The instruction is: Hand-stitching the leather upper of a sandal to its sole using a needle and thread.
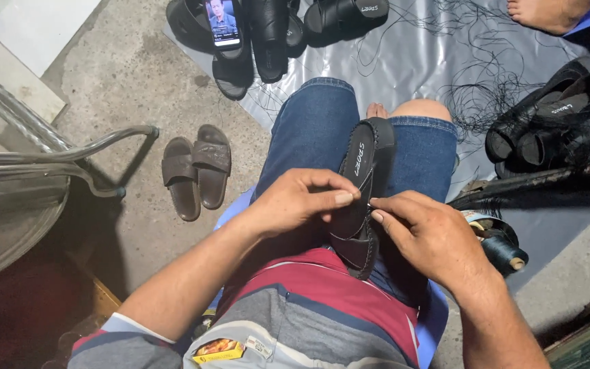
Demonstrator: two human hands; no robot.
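Head view: left hand point(298, 201) and right hand point(426, 236) are both pinching the black sandal point(362, 195) edge mid-stitching; finished-looking sandals point(554, 123) are piling up nearby.

Sandal point(362, 195) lies on my lap, lengthwise along my thigh, toe end toward 12 o'clock. My left grip point(295, 201) sits at its 9 o'clock edge, my right grip point(426, 236) at its 3 o'clock edge; fingertips of both meet on its strap. Thread spool point(503, 247) at 3 o'clock, just beside my right wrist. Pair of slippers point(196, 171) on the floor at 9 o'clock. Sandal row with a phone point(223, 24) on it at 12 o'clock. Sandal pile point(554, 119) on the sheet point(431, 61) at 2 o'clock.
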